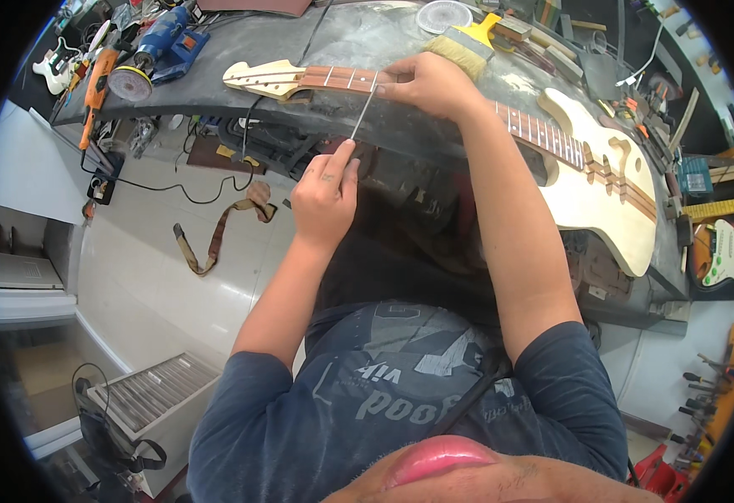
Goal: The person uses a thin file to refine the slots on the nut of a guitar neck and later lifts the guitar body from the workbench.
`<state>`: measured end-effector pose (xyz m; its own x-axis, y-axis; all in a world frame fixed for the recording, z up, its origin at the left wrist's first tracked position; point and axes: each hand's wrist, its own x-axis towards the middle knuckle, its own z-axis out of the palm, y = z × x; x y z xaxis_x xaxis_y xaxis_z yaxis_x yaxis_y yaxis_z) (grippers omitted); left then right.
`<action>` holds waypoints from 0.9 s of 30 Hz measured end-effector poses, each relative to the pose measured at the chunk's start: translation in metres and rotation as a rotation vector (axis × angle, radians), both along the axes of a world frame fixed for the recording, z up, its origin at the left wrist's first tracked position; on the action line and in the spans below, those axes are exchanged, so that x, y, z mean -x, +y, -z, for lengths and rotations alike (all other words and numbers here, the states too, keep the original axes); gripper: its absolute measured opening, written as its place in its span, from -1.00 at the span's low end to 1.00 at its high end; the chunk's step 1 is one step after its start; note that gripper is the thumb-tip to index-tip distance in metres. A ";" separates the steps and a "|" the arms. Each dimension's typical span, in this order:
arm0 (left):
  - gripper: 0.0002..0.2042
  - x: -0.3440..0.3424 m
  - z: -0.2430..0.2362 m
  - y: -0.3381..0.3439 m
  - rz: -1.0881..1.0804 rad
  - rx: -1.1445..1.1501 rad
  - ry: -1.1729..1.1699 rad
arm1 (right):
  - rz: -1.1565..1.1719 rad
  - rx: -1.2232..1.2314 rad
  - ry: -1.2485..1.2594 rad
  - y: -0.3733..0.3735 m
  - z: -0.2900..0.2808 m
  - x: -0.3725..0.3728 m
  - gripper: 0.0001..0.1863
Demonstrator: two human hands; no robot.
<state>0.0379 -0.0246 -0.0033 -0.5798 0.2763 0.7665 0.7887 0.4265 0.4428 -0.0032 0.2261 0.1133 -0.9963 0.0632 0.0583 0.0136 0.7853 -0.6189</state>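
An unfinished guitar with a pale wooden body (601, 214), a dark fretboard (333, 77) with metal frets and a pale headstock (262, 77) lies along the bench edge. A thin metal file (363, 115) lies crosswise over the fretboard, angled down toward me. My left hand (326, 189) is closed on its near end, below the bench edge. My right hand (430, 84) is closed at its far end, fingertips touching the fretboard. A wide yellow-handled brush (459, 52) lies just beyond my right hand.
The dark bench (191, 101) carries a blue polisher (153, 52), an orange power tool (98, 84), a round lid and wood offcuts. A cable and strap (212, 251) lie on the tiled floor. A metal box (157, 394) stands lower left; tools hang on a board (731, 360) at right.
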 end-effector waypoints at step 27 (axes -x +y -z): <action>-0.71 -0.016 0.002 0.009 0.571 -0.785 -1.107 | 0.047 -0.046 -0.037 -0.008 -0.007 -0.003 -0.49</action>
